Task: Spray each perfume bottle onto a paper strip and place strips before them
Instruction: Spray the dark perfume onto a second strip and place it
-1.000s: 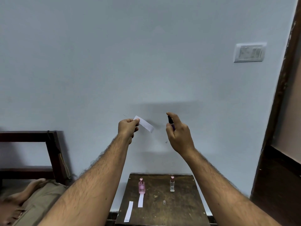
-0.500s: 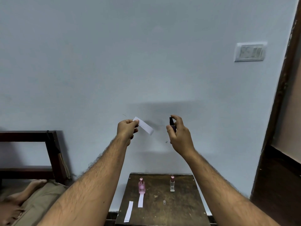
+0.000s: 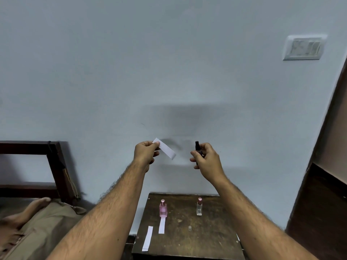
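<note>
Landmark: the bench, a dark wooden top, scuffed, low in the head view.

Pale blue wall rises behind the bench. Switch plate on the wall, far above the bench and to its right. Dark wooden frame stands left of the bench, against the wall. Dark door frame to the right of the bench.

Left hand is raised well above the bench, over its left part. Fingers pinch one end of a white paper strip; the strip slants down toward the right, free end in air.

Right hand is raised above the bench, over its right part. Fingers are curled round a small dark spray bottle, top upward, just apart from the strip's free end.

On the bench: pink perfume bottle upright at the back left, clear perfume bottle upright at the back right. Second strip lies flat directly in front of the pink bottle. Third strip lies at the bench's left edge. Small clear cap in front of the clear bottle; its kind is uncertain.
</note>
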